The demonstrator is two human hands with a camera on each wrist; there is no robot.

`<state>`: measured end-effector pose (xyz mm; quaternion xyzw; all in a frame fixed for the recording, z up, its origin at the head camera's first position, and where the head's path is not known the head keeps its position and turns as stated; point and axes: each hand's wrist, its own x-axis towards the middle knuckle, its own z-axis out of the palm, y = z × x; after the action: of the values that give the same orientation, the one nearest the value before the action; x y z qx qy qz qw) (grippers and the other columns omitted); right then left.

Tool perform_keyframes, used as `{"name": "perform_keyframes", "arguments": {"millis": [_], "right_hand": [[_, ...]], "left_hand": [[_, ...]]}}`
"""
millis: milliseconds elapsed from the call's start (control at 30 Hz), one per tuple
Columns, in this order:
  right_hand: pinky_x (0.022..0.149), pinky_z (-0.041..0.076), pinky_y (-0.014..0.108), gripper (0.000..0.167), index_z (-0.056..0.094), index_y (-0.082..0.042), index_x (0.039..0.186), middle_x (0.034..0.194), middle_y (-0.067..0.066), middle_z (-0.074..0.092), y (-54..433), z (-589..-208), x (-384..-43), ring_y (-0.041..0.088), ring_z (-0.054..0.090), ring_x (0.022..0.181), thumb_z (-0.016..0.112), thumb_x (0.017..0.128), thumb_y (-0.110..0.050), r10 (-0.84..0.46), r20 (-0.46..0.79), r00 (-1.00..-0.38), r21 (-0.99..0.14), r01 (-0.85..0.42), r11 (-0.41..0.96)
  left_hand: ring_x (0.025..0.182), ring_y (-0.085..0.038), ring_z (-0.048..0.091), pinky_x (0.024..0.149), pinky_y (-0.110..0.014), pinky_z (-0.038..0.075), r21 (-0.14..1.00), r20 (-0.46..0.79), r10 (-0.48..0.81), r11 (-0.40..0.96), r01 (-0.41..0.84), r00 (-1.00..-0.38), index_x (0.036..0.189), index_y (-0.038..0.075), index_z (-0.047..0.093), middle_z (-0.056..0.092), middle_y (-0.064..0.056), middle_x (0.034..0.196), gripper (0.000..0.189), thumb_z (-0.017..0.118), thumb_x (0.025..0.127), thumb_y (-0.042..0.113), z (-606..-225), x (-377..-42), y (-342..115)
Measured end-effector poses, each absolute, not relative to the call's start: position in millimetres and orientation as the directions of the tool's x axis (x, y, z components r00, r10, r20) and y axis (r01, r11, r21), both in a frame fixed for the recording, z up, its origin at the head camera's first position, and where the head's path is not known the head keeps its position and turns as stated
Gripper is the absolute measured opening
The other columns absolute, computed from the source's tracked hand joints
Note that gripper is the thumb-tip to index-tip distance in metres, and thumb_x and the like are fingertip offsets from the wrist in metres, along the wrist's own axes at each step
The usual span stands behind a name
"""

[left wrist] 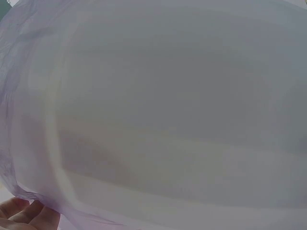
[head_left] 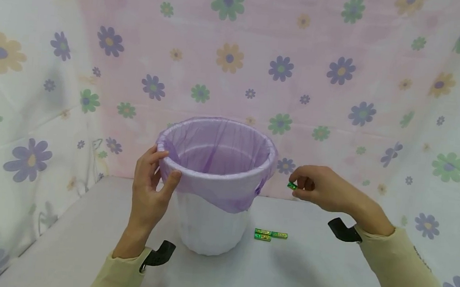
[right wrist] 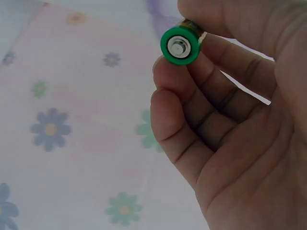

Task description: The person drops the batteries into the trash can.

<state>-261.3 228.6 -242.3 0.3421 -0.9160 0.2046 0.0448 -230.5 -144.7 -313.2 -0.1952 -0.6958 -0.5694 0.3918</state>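
Note:
A white trash can [head_left: 211,233] stands upright, lined with a thin purple bag [head_left: 225,198] folded down over its rim. My left hand [head_left: 148,202] grips the can's left rim, the thumb on its near side and the other fingers wrapped round the left edge. Beyond the can's right side, my right hand [head_left: 326,188] pinches a green battery [head_left: 291,185] in the air between thumb and fingers. In the right wrist view the battery's button end [right wrist: 178,47] faces the camera. Three more green batteries [head_left: 262,238] lie on the table right of the can.
The white table [head_left: 124,225] runs up to a pink backdrop [head_left: 255,41] printed with flowers, and flowered cloth also hangs at both sides. Black straps [head_left: 158,253] are on both wrists over pale sleeves. The can's wall fills most of the left wrist view.

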Motion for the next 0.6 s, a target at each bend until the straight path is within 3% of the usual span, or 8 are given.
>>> {"name": "perform_keyframes", "arguments": {"millis": [300,600], "right_hand": [[0.065,0.051,0.028,0.02,0.064,-0.01,0.106,0.08,-0.004,0.06,211,-194,-268,0.013,0.056,0.072,0.069,0.087,-0.01,-0.627,0.34,-0.701,-0.263,-0.711,0.652],[0.067,0.05,0.03,0.019,0.066,-0.01,0.105,0.081,-0.001,0.06,165,-173,-275,0.015,0.054,0.074,0.068,0.087,-0.01,-0.682,0.329,-0.653,-0.282,-0.757,0.589]], "left_hand": [[0.131,-0.03,0.04,0.105,-0.036,0.038,0.632,0.773,-0.174,0.277,0.723,-0.61,0.129,0.003,0.05,0.034,-0.01,0.145,0.049,0.068,0.083,0.002,-317,-235,-147],[0.131,-0.028,0.04,0.105,-0.036,0.037,0.632,0.774,-0.169,0.272,0.725,-0.611,0.13,0.003,0.05,0.035,-0.009,0.145,0.048,0.066,0.084,0.002,-317,-233,-146]]}}
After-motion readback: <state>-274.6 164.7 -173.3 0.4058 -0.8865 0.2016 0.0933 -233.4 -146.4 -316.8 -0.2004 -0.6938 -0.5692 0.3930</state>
